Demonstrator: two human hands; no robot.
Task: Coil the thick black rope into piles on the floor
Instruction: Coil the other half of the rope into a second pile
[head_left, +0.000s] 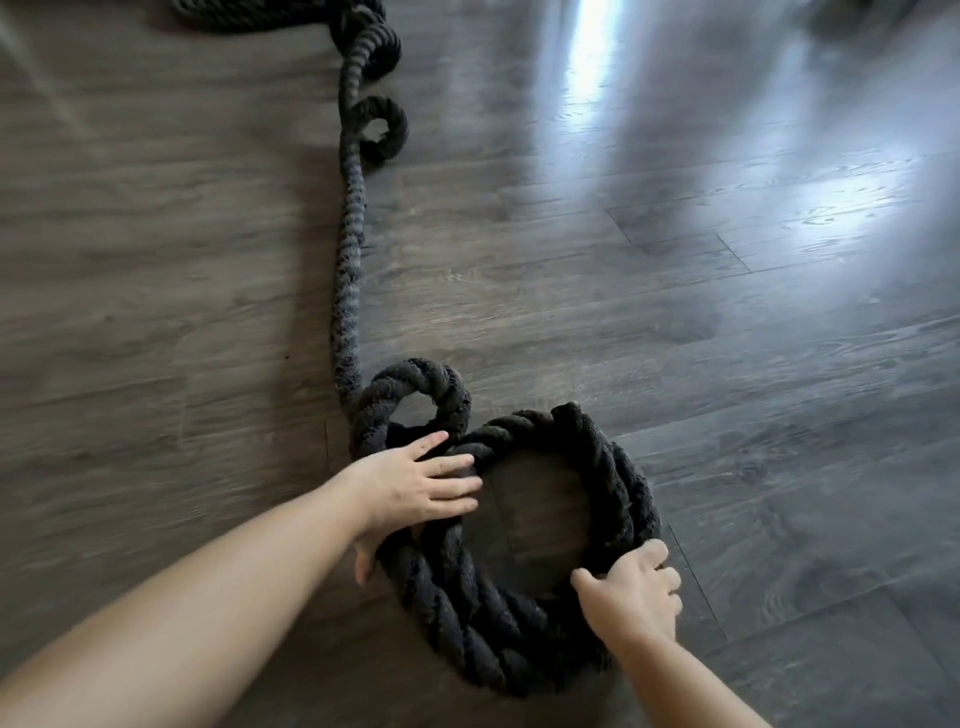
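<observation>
Rope (519, 623) is lying coiled on floor (727, 364), tail trailing away. My left hand (421, 488) is pressing the coil's left side, fingers spread; my right hand (631, 592) is gripping its right edge, fingers curled.

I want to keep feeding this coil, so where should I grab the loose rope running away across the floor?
Probably take the straight run of rope just above the small loop beside the coil. Come from above and wrap the fingers around it: there it lies flat on the floor, free of kinks, unlike the curls farther off.
</observation>
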